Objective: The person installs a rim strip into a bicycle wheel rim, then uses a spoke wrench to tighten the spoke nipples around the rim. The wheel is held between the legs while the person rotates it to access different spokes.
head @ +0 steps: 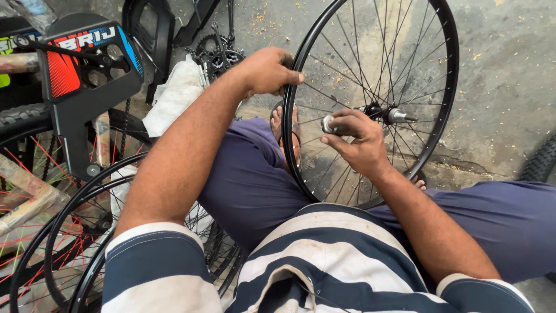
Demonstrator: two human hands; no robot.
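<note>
While I sit on the concrete floor, other bicycle parts crowd my left side: a black chain guard with red and blue panels stands upright against a tyre, a white rag lies just beside it, and a black chainring sits behind the rag. Nearer my left knee, spare black rims with red and silver spokes lie stacked and overlapping. At the right edge of the view, part of another knobby tyre shows.

Between my knees, the black spoked wheel stands upright on its edge, its lower rim tucked against my blue trousers and my bare foot visible through the spokes. Nothing stands between my hands and the wheel; only the spokes cross in front of the hub.

My left hand reaches forward over my knee, arm nearly straight, and closes around the near side of the rim, fingers wrapped over it. My right hand is bent in at the wrist, palm turned toward me, with thumb and fingers pinched on a small silvery part at the near end of the axle, close to the hub. I cannot tell what kind of part it is.
</note>
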